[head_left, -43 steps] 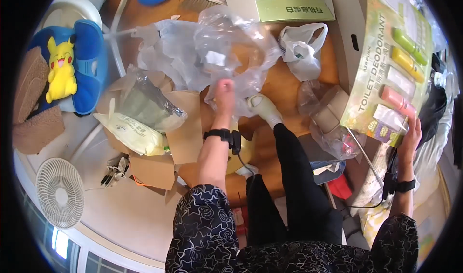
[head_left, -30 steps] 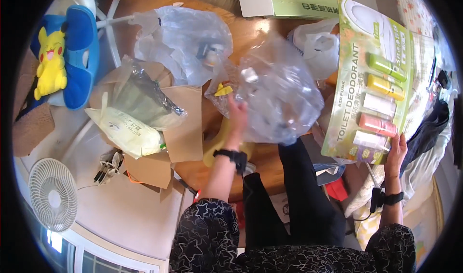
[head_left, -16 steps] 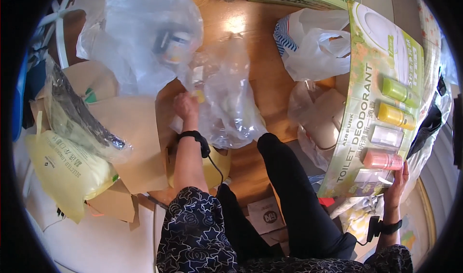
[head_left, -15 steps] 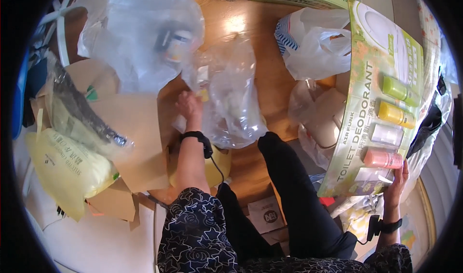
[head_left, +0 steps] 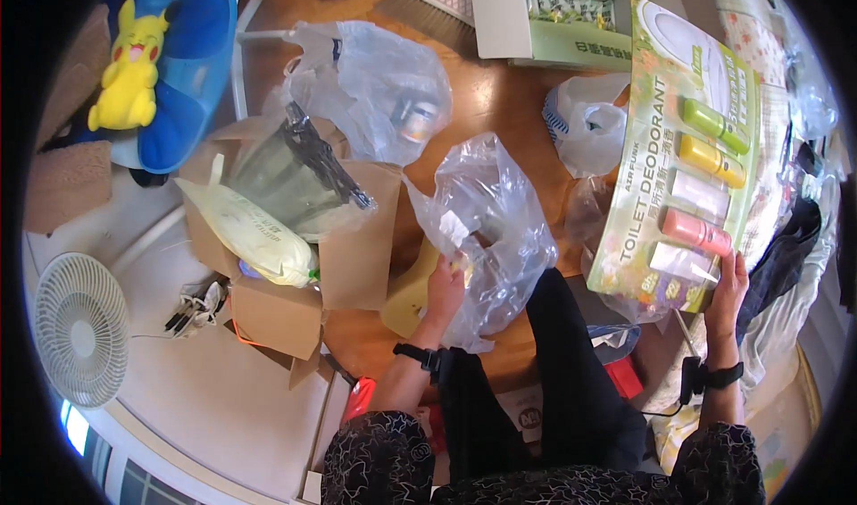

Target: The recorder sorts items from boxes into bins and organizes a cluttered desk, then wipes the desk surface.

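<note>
My left hand (head_left: 446, 289) is closed at the near left edge of a crumpled clear plastic bag (head_left: 513, 228), its fingertips pinching the film. A small white piece and a bit of yellow show at the bag beside those fingers. On the right, my right hand (head_left: 728, 289) grips the lower right edge of a large green blister card (head_left: 656, 183), held upright and tilted. A green bottle (head_left: 714, 123), a yellow bottle (head_left: 711, 159) and a pink bottle (head_left: 696, 231) sit on the card; two other blisters look colourless.
An open cardboard box (head_left: 361, 237) with a pale yellow packet (head_left: 259, 228) stands left. Behind lie a white plastic bag (head_left: 393, 85), a brush (head_left: 437, 9) and an open carton of sachets (head_left: 571, 36). Far left are a fan (head_left: 82, 326), blue slippers (head_left: 196, 67) and a yellow plush toy (head_left: 129, 76).
The view has swung left, bringing the fan, slippers and plush toy in. My left hand has gone from blurred beside the clear bag to its near edge. My right hand keeps the card.
</note>
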{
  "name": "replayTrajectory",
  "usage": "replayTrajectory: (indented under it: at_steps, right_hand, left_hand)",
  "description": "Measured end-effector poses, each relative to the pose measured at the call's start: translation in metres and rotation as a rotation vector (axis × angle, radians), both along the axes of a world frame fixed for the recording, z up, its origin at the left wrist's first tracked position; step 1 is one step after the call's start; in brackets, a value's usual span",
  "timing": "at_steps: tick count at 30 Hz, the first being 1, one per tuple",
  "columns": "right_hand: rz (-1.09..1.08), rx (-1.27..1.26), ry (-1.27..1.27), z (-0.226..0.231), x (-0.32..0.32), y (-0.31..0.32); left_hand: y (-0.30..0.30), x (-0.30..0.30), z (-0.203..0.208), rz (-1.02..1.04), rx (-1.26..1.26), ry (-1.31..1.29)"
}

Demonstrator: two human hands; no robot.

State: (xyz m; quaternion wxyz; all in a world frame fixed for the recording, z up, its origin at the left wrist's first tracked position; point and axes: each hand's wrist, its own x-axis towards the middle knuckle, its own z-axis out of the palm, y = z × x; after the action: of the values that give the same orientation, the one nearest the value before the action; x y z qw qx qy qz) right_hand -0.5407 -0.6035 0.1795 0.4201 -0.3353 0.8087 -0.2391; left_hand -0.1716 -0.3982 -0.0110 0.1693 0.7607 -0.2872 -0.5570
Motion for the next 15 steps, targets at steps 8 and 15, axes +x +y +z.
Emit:
replayTrajectory:
  at_steps: [8, 15]
  right_hand:
    - [0.122, -0.102, 0.191, -0.002, -0.002, -0.005]
    - [0.238, -0.173, 0.026, 0.013, 0.053, -0.047]
  left_hand:
    - [0.011, 0.032, 0.080, -0.369, 0.045, -0.014]
    - [0.000, 0.023, 0.170, -0.318, -0.309, -0.107]
